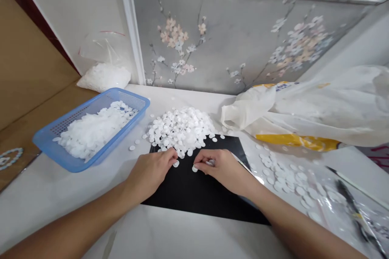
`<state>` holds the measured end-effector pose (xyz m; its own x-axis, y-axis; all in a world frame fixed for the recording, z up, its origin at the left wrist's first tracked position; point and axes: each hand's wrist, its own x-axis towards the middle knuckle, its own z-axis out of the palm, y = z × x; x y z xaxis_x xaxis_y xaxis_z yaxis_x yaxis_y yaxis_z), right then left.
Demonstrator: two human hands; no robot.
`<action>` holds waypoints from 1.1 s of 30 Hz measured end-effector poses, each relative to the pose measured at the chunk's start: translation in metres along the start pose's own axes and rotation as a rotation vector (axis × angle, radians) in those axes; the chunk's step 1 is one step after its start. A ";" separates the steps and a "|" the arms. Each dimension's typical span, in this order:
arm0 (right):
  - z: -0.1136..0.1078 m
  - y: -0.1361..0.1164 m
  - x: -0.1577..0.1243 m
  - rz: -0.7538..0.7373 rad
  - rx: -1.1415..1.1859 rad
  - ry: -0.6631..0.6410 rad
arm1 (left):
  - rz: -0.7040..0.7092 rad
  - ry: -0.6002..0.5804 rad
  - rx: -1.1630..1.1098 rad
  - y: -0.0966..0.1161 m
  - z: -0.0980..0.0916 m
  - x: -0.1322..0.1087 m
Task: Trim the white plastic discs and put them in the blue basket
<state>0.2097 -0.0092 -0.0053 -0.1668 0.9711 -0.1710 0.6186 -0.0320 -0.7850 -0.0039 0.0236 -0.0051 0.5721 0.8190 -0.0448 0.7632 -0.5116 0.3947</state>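
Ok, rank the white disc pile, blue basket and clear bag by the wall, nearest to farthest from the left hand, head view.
1. White disc pile, just ahead of the left hand.
2. Blue basket, off to its left.
3. Clear bag, far back left.

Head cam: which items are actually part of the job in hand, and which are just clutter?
In use: left hand and right hand, both at the pile of white discs; black mat; blue basket of discs, probably.
Lying about: white and yellow plastic bag; clear bag by the wall; flat clear bags of discs; black pen.
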 end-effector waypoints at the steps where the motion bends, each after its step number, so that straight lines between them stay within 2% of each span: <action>1: -0.001 0.001 0.001 0.003 0.016 0.001 | 0.005 -0.002 0.031 0.000 0.001 0.001; 9: -0.006 0.007 0.007 -0.066 -0.007 0.071 | 0.013 -0.072 0.066 0.010 -0.004 0.007; 12: -0.008 0.006 0.008 -0.045 0.075 0.066 | 0.034 -0.042 0.068 0.013 -0.004 0.006; 15: -0.012 0.007 0.010 0.005 0.121 0.076 | 0.127 -0.010 0.069 0.013 0.001 0.002; 18: -0.017 0.012 0.010 0.039 0.078 0.061 | 0.239 -0.078 0.054 0.011 0.005 -0.002; 20: -0.018 0.014 0.009 0.039 0.039 0.036 | 0.266 -0.153 -0.001 0.010 0.005 -0.003; 23: -0.018 0.015 0.007 -0.020 -0.012 0.060 | 0.183 -0.191 -0.139 0.008 -0.003 -0.003; 28: -0.014 0.013 0.006 -0.141 -0.067 0.020 | -0.058 -0.073 -0.339 0.003 -0.015 0.000; 30: -0.012 0.014 0.007 -0.160 -0.086 -0.018 | -0.092 -0.038 -0.317 0.001 -0.015 0.001; 33: -0.012 0.015 0.007 -0.125 -0.066 -0.045 | -0.071 -0.050 -0.190 -0.001 -0.011 0.000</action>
<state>0.2271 -0.0004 -0.0106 -0.2787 0.9550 -0.1018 0.6399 0.1056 -0.7612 -0.0077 0.0269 0.0050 0.5364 0.8351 -0.1222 0.7348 -0.3909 0.5544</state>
